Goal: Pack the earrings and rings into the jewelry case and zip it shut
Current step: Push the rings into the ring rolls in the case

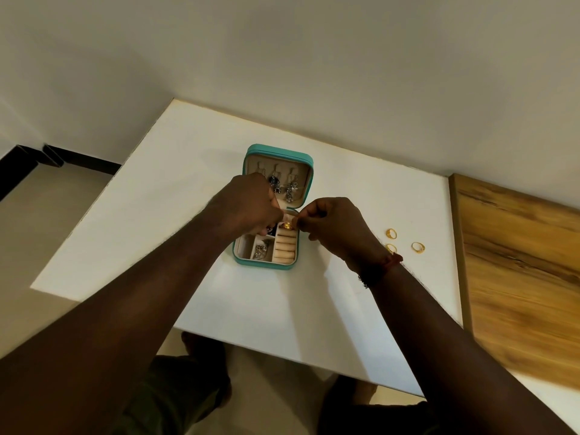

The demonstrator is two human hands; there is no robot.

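The jewelry case [265, 265], teal outside and cream inside, lies open near the middle of the white table [175, 189]. Its lid [279, 152] stands tilted back at the far side, with dark drop earrings [291, 188] hanging from the hooks inside it. In the base, a row of cream ring rolls [285, 250] fills the right-hand section. A gold ring [286, 226] sits at the far end of that row. The section just left of the rolls holds a small heap of silver earrings [261, 251]. The far-left part of the base is hidden.

The right hand [332, 229] is at the case's right edge with its fingers curled. Its thumb and forefinger are pressed together in a pinch on the edge of the gold ring. The left hand [251, 205] covers the far-left part of the base, knuckles up and fingers curled under. The fingertips are out of sight, so it cannot be told whether it holds anything.

Three loose rings [391, 233], all gold, lie on the table to the right of the case, apart from it and from each other. One of them is partly covered by the right wrist. That wrist carries a red and dark band [390, 262].

A wooden board [518, 262] adjoins the table's right edge. The person's legs show below the table's near edge.
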